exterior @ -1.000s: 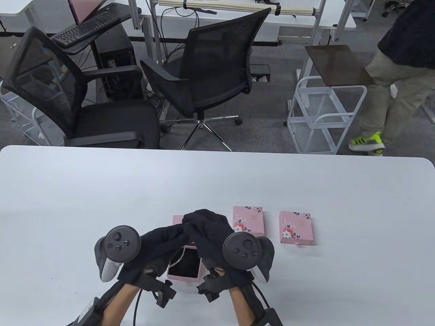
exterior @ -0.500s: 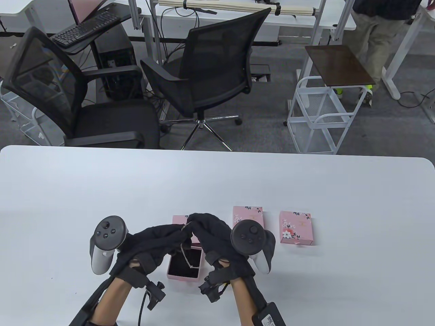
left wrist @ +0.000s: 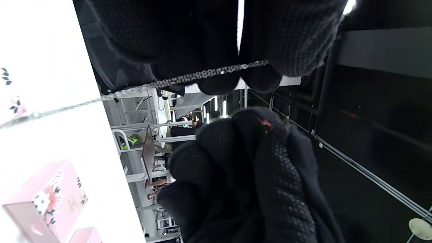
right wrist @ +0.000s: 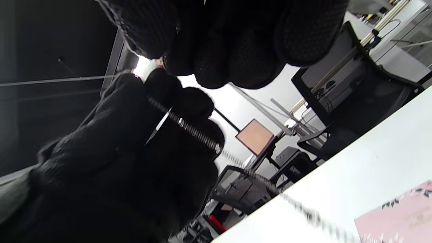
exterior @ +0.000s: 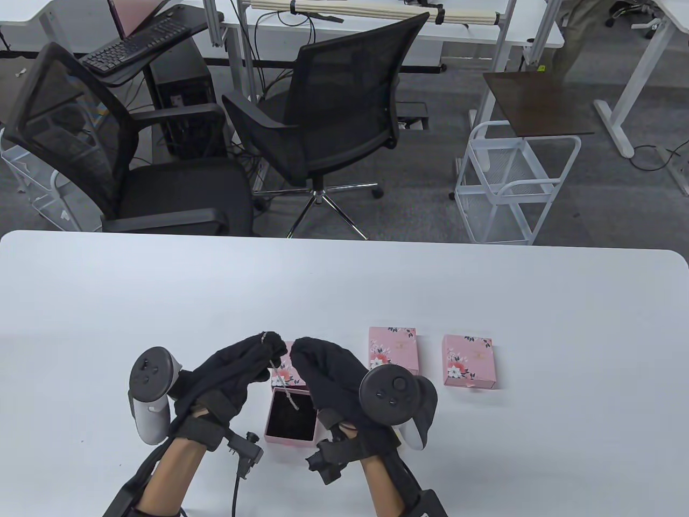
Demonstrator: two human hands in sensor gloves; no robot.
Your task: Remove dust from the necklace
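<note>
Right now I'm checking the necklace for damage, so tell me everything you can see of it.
The necklace is a thin, silvery, metal-looking chain of small links. The left hand pinches its upper end, lifted above the table. From there it hangs down slanting toward the open pink box, its lower end over the dark lining; whether it touches is unclear. In the left wrist view the links run taut across the gloved fingertips. No pendant or clasp is discernible.

Both gloved hands hover side by side, left hand (exterior: 242,366) fingers curled, right hand (exterior: 334,374) curled too.
</note>
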